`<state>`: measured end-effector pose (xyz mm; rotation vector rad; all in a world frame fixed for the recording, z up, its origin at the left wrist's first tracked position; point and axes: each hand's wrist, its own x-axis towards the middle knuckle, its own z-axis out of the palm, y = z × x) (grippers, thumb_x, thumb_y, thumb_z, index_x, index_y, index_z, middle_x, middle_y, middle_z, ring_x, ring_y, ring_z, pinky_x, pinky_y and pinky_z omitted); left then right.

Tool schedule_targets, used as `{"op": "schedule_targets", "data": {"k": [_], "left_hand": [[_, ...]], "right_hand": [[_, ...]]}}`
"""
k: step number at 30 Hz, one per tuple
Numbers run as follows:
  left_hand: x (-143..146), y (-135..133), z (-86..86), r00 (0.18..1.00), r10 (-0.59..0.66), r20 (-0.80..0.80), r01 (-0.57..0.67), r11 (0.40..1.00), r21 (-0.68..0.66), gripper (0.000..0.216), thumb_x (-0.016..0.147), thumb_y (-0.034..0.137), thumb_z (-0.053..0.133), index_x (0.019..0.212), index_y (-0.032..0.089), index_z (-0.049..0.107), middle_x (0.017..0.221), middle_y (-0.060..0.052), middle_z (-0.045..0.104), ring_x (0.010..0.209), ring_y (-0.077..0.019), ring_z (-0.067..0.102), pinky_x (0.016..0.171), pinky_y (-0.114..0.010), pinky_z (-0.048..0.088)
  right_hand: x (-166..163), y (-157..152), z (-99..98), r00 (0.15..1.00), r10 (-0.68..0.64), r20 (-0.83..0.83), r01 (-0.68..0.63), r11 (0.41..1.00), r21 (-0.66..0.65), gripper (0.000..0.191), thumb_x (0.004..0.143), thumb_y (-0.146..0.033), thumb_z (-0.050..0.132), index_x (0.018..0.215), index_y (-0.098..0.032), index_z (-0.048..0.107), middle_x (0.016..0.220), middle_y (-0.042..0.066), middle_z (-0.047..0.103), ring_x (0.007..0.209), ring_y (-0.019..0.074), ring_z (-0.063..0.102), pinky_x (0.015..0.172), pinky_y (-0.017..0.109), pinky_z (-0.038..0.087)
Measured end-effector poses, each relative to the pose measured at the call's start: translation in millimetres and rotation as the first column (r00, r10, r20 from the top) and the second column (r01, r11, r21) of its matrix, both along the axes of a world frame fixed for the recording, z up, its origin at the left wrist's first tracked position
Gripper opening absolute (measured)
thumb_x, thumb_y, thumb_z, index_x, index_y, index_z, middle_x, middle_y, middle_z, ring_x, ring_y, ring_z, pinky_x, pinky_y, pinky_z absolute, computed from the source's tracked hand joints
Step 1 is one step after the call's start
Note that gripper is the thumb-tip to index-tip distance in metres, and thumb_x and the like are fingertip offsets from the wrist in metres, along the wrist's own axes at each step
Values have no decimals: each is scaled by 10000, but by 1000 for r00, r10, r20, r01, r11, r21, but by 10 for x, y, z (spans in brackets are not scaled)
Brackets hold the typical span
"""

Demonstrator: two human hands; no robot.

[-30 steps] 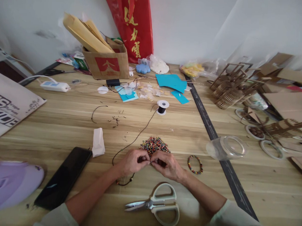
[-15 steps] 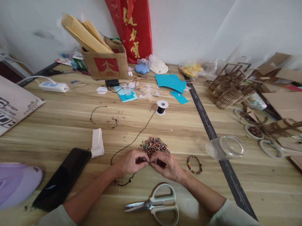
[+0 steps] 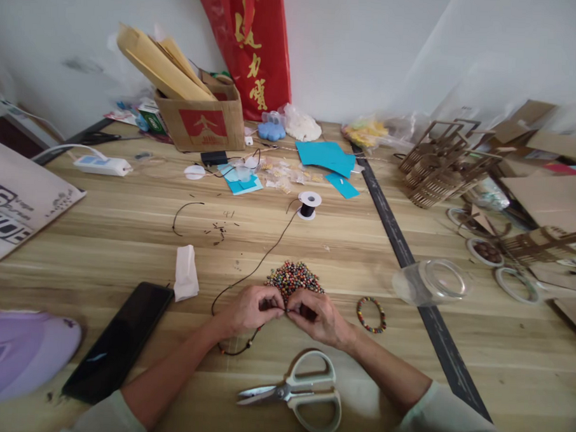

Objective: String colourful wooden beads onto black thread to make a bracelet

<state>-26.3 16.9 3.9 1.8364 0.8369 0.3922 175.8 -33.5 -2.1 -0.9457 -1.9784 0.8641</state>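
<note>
My left hand (image 3: pixel 250 310) and my right hand (image 3: pixel 318 316) meet fingertip to fingertip just in front of a pile of small coloured beads (image 3: pixel 293 277). Both hands are pinched shut on a thin black cord (image 3: pixel 252 265), and what sits between the fingertips is too small to name. The cord runs from my left hand up the table to a white spool (image 3: pixel 309 205). A short beaded end of the cord (image 3: pixel 237 349) hangs below my left hand. A finished bead bracelet (image 3: pixel 372 314) lies to the right of my right hand.
White-handled scissors (image 3: pixel 304 392) lie near the front edge, a black phone (image 3: pixel 119 340) and a folded tissue (image 3: pixel 185 274) to the left. A clear plastic jar (image 3: pixel 431 283) lies on its side at right. Boxes, blue paper and wooden frames crowd the back and right.
Hardly anything has moved. My fingertips stay pinched together on the cord at the same spot.
</note>
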Motion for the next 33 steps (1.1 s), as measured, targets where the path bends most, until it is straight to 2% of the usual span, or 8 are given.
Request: {"op": "schedule_targets", "data": {"k": [12, 22, 29, 33], "left_hand": [[3, -8, 28, 1000, -10, -9, 10, 1000, 13, 44, 753, 135, 625, 724, 148, 656, 596, 38, 566, 558, -93, 480, 551, -189, 367], [21, -19, 43, 999, -1, 46, 6, 995, -104, 21, 735, 138, 637, 755, 140, 634, 639, 16, 627, 585, -103, 540, 567, -191, 403], [-2, -20, 95, 1000, -25, 12, 25, 1000, 7, 103, 758, 123, 554, 803, 147, 644, 654, 23, 598, 566, -96, 490, 547, -187, 379], [-25, -9, 124, 1000, -21, 17, 20, 999, 36, 186, 755, 93, 490, 818, 146, 656, 706, 0, 638, 599, -108, 509, 563, -197, 381]], "right_hand": [[13, 1, -37, 1000, 25, 4, -25, 1000, 9, 135, 942, -274, 545, 877, -165, 591, 756, 37, 604, 676, 129, 566, 585, 216, 463], [21, -1, -73, 999, 26, 26, -27, 999, 24, 211, 960, -332, 535, 873, -160, 622, 769, 52, 650, 689, 133, 603, 604, 213, 478], [35, -9, -73, 998, 65, 23, -67, 995, 70, 171, 984, -284, 486, 926, -166, 595, 809, 63, 654, 732, 136, 623, 660, 220, 501], [43, -34, -47, 994, 94, 50, -99, 988, 120, 139, 987, -240, 457, 941, -173, 570, 829, 74, 648, 758, 147, 613, 684, 238, 500]]}}
